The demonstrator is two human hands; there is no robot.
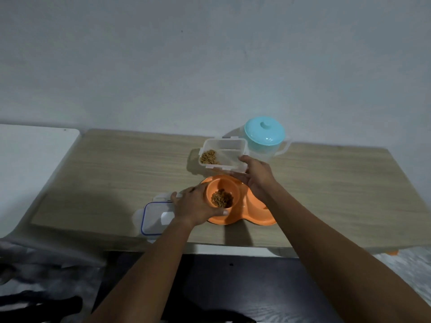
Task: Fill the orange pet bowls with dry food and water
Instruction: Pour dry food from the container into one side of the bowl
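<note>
Two bare forearms reach out over a dark surface toward a wooden table point(116, 173) set against a pale wall. Left hand point(196, 207) lies with fingers loosely spread against the left rim of the orange pet bowls point(242, 217), a double dish sitting near the table's front edge; its thumb runs along the front rim. A small heap of dry food point(222, 198) sits in the left bowl, while the right bowl is mostly hidden by the right wrist. Right hand point(257, 177) is curled around the near right corner of a clear plastic container point(224, 155), held just behind the bowls with some kibble gathered at its left end. Behind it stands a pitcher point(265, 139) with a teal lid. Beside the left hand, a clear lid point(154, 217) with a blue seal lies flat on the table.
</note>
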